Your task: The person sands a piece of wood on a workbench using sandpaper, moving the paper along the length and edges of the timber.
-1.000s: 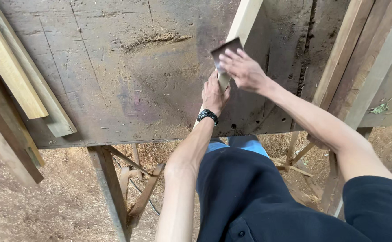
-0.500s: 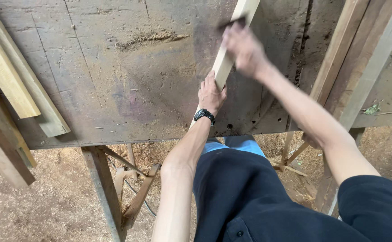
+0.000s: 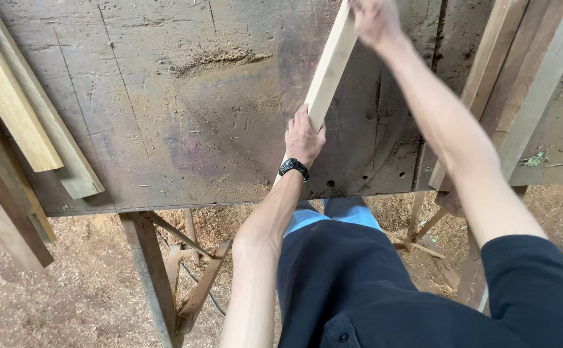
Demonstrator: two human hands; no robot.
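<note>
**Both hands on the wood strip**

We've got a pale wood strip [image 3: 328,67] lying at an angle on the worn tabletop [image 3: 165,129], w/ its near end toward us. Our left hand [image 3: 304,138] is clamped on that near end, fingers curled round it, black watch [image 3: 294,167] at the wrist. Our right hand [image 3: 375,19] sits on the strip farther up, near the top edge of view; partly cut off, so we can't tell if it's closed on anything or just pressing down. Step in hand, as we read it: working along the strip while the left pins it. Next move calls for a firm left grip so the strip doesn't skid. Sawdust [image 3: 220,59] lies nearby; spare boards [image 3: 11,109] rest at the left, well apart.
</note>
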